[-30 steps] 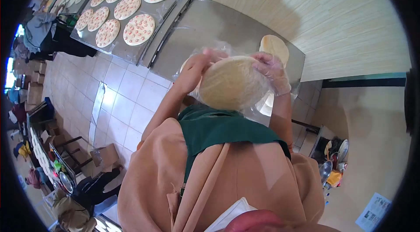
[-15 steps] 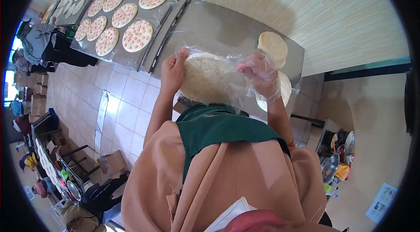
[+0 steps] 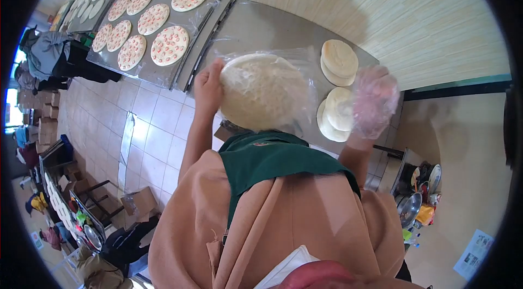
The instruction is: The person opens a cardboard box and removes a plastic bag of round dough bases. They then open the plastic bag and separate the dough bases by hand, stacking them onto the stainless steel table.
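Note:
In front of my apron, a large pale dough round (image 3: 264,90) with a dimpled surface lies in or under clear plastic film (image 3: 311,84). My left hand (image 3: 208,87) grips its left edge, with the fingers closed around the rim and the film. My right hand (image 3: 376,102) wears a clear plastic glove and is off to the right, away from the film. Motion blur and the glove hide how its fingers are set. Close beside it is a low stack of plain dough rounds (image 3: 336,115). A second stack of plain rounds (image 3: 339,60) sits farther back.
A steel table (image 3: 261,24) runs along the wood-patterned wall. To the left, a metal tray (image 3: 158,76) bears several rounds dotted with pink pieces. A cardboard box (image 3: 139,204) stands on the tiled floor. Other people are at the far left; bowls (image 3: 409,207) sit at right.
My right hand has let go of the film and swung right, past the stacks. The dough round now lies flatter and shows more fully, and my left hand has shifted slightly left.

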A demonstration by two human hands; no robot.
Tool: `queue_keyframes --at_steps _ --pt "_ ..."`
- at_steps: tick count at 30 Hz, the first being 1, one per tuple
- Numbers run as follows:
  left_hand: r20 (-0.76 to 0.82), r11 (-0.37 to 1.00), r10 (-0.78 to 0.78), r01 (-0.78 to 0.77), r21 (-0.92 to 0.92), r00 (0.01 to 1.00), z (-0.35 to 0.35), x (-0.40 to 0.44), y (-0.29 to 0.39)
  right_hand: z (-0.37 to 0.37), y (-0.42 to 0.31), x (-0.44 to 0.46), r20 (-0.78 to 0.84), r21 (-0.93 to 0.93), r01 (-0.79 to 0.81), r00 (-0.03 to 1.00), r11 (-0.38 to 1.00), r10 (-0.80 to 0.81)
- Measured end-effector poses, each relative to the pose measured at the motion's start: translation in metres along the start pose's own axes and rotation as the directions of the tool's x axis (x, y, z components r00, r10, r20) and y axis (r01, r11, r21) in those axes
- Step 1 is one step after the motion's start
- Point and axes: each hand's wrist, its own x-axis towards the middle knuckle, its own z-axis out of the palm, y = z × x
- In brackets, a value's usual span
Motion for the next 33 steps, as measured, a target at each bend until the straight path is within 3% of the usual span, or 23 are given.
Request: queue_keyframes --at_steps 1,3,5,6,7,10,13,16,17,18,19,21,22,24,25,27,30,33 --pt "0.003 0.996 0.077 -0.077 0.047 0.997 -0.004 -0.002 0.010 0.005 -0.004 0.009 0.027 -0.204 -0.049 0.998 0.978 0.056" --pt "0.009 0.969 0.177 -0.176 0.172 0.984 -0.001 -0.012 0.027 0.016 -0.009 0.021 0.034 -0.584 -0.139 0.980 0.800 0.195" --pt "0.009 0.916 0.252 -0.242 0.319 0.968 0.012 -0.019 0.042 0.028 0.012 0.035 0.278 -0.753 -0.063 0.872 0.655 0.403" --pt "0.025 0.906 0.282 -0.275 0.323 0.959 0.015 -0.021 0.046 0.034 0.030 0.033 0.330 -0.799 0.042 0.864 0.599 0.380" --pt "0.039 0.894 0.312 -0.308 0.326 0.949 0.017 -0.022 0.049 0.037 0.047 0.027 0.384 -0.832 0.149 0.850 0.535 0.360" --pt "0.020 0.878 0.336 -0.321 0.356 0.942 0.018 -0.024 0.054 0.042 0.060 0.023 0.323 -0.784 -0.133 0.747 0.606 0.582" --pt "-0.079 0.920 0.236 -0.197 0.338 0.969 0.006 -0.015 0.040 0.048 0.058 0.020 0.607 -0.602 0.289 0.771 0.745 0.192" --pt "-0.186 0.960 0.072 -0.018 0.280 0.980 -0.023 -0.009 0.025 0.043 0.040 0.015 0.530 -0.236 -0.043 0.832 0.971 0.166" --pt "-0.217 0.966 0.019 0.038 0.257 0.976 -0.028 -0.007 0.024 0.030 0.037 0.018 0.350 -0.189 -0.113 0.920 0.975 0.174" --pt "-0.229 0.995 0.027 -0.004 0.100 0.973 -0.026 -0.015 0.033 0.016 0.038 0.019 0.154 -0.130 -0.174 0.969 0.976 0.193" --pt "-0.261 0.996 0.080 -0.067 0.060 0.962 -0.024 -0.017 0.032 0.004 0.046 0.015 -0.064 -0.271 -0.225 0.974 0.936 0.215" --pt "-0.328 0.981 0.181 -0.196 -0.012 0.927 -0.021 -0.022 0.032 -0.017 0.068 0.000 -0.481 -0.481 -0.389 0.867 0.786 0.134" --pt "-0.346 0.964 0.247 -0.264 -0.004 0.905 -0.015 -0.027 0.036 -0.005 0.069 -0.014 -0.522 -0.085 -0.401 0.798 0.912 0.302" --pt "-0.358 0.860 0.510 -0.453 0.235 0.782 0.000 -0.030 0.040 -0.003 0.098 -0.066 -0.278 -0.302 -0.428 0.894 0.852 0.351" --pt "-0.333 0.775 0.628 -0.527 0.349 0.703 0.008 -0.032 0.042 0.022 0.095 -0.071 -0.256 -0.353 -0.536 0.844 0.767 0.471" --pt "-0.317 0.808 0.568 -0.444 0.386 0.759 0.016 -0.043 0.050 0.051 0.115 -0.072 -0.335 -0.590 -0.671 0.709 0.448 0.620" --pt "-0.325 0.812 0.563 -0.436 0.388 0.760 0.009 -0.038 0.050 0.026 0.144 -0.077 -0.250 -0.370 -0.624 0.781 0.688 0.573" --pt "-0.380 0.852 0.515 -0.413 0.321 0.768 -0.020 -0.025 0.048 -0.017 0.125 -0.049 -0.343 -0.196 -0.698 0.707 0.689 0.618"
